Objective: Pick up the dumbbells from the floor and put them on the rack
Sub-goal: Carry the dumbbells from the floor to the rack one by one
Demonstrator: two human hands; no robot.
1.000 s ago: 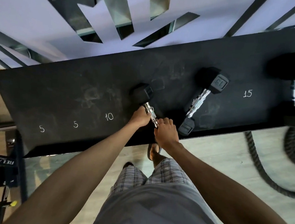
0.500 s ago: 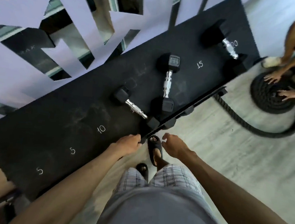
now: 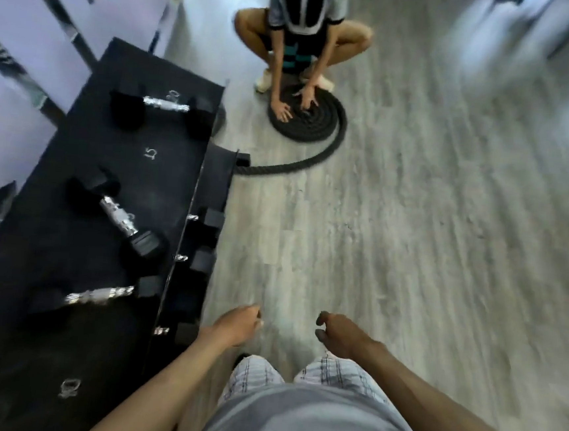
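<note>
Three dumbbells [image 3: 118, 216] atop rack [image 3: 84, 163], one rope [image 3: 332, 130]

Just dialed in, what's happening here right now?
The left hand and right hand hang empty and loosely curled beside the rack. A near dumbbell, middle dumbbell and far dumbbell lie on its top. No dumbbell shows on the floor. Ahead, another person squats with both hands on a coiled rope.

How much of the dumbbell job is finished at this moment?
Done: three dumbbells lie on the rack: the nearest dumbbell, the middle dumbbell and the far dumbbell. In hand: nothing; left hand and right hand hang loosely curled, empty. Left: cannot tell; no dumbbell shows on the visible floor.
</note>
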